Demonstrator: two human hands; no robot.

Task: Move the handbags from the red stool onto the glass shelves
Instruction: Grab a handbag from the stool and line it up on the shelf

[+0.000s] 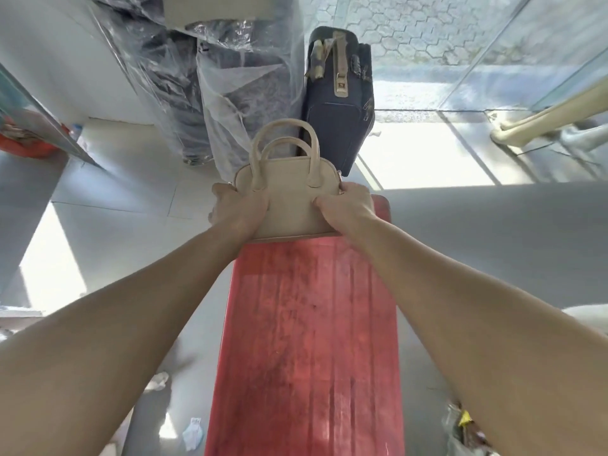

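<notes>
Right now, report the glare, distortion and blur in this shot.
Head view: sunlight blows out patches of the floor at far left and beside the dark suitcase; the wide lens splays the forearms and stretches the red stool; the beige handbag, in the grip of the left hand and right hand, is sharp; the lower corners look soft.

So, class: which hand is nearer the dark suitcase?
Right. The right hand grips the bag just in front of the suitcase; the left hand grips its other end, further to the left.
</notes>
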